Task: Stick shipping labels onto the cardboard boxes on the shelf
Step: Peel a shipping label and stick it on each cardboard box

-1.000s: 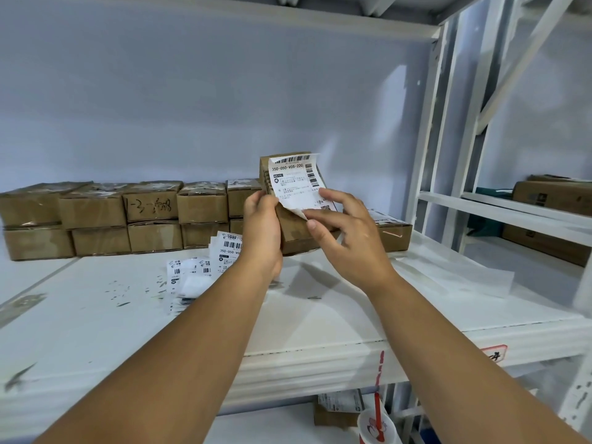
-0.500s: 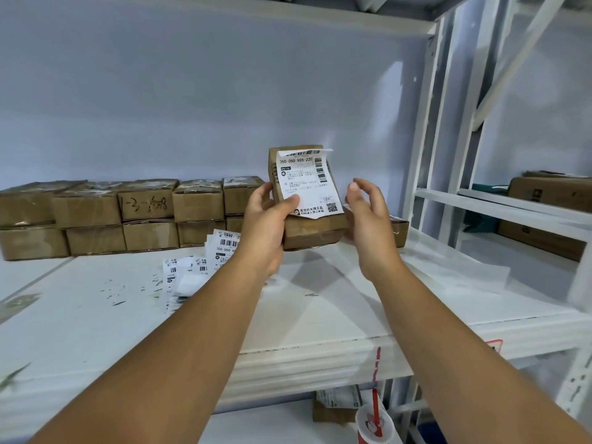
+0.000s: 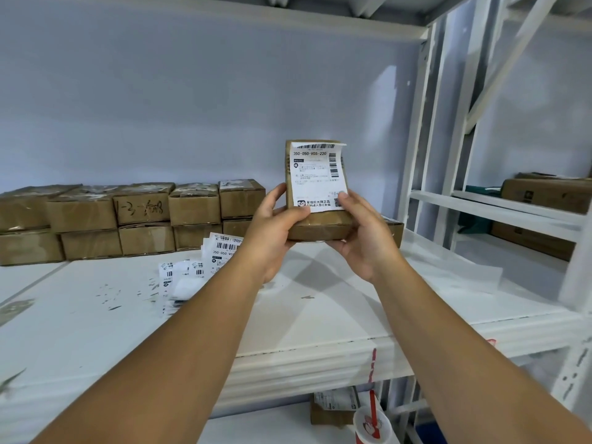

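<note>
Cardboard box held upright in the air above the shelf, its broad face turned toward the camera. A white shipping label with barcodes and printed text covers most of that face. The label's top right corner curls away from the cardboard; the rest looks flat against it.

Both hands clamp the lower part of the cardboard box. The left hand grips its left side, fingers curled behind it and thumb laid on the front just at the label's lower left corner. The right hand grips the right side the same way, with its thumb pressed on the label's lower right corner.

Behind the left hand, a loose pile of labels lies spread on the shelf. Farther back, along the wall, stacked boxes stand in two layers, side by side and touching. One box in the upper layer carries handwriting on its front. Another brown box shows partly behind the right hand. To the right of it a thin translucent sheet lies flat on the shelf.

Below the front edge of the shelf, on a lower level, sits a small labelled box, and just beside it a red paper cup with a red straw. At far right, a neighbouring white rack holds larger cartons.
</note>
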Demonstrator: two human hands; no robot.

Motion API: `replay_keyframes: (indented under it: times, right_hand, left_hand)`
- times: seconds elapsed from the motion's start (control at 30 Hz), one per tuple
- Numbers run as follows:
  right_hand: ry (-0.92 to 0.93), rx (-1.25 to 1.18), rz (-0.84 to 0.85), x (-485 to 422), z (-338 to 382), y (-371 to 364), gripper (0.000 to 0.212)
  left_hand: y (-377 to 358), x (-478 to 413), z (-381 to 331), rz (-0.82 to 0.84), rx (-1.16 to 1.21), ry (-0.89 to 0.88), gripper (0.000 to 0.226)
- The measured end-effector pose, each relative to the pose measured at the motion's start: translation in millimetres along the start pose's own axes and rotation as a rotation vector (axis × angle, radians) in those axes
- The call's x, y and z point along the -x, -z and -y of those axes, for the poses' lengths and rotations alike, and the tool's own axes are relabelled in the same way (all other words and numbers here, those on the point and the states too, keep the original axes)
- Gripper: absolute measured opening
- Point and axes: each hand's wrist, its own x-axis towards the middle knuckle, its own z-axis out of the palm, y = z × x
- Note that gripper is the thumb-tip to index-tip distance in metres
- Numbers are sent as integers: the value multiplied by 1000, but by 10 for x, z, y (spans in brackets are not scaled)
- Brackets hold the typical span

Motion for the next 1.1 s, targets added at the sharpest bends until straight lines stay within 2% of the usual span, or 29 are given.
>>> replay_keyframes:
  times: [0.17, 0.33, 0.4, 0.57, 0.8, 0.93, 1.1]
  right_hand:
    - [37, 36, 107, 6, 1, -7, 47]
    - [46, 93, 137, 1, -29, -14, 53]
    - [46, 118, 135, -8, -33, -9, 53]
    - [24, 105, 64, -28, -23, 18, 47]
    - [-16, 207, 106, 2, -15, 8, 43]
    - [-28, 293, 158, 12, -23, -6, 54]
    - [-34, 380, 222, 19, -54, -34, 58]
  left_hand:
    - [14, 8, -9, -25, 27, -3, 51]
    - [15, 9, 18, -41, -80, -25, 58]
    - [17, 16, 25, -40, -97, -25, 64]
    - [26, 2, 12, -12, -27, 35, 61]
    - [73, -40, -15, -151, 35, 47, 58]
    - [82, -51, -32, -277, 111, 35, 51]
    - [152, -88, -62, -407, 199, 68, 44]
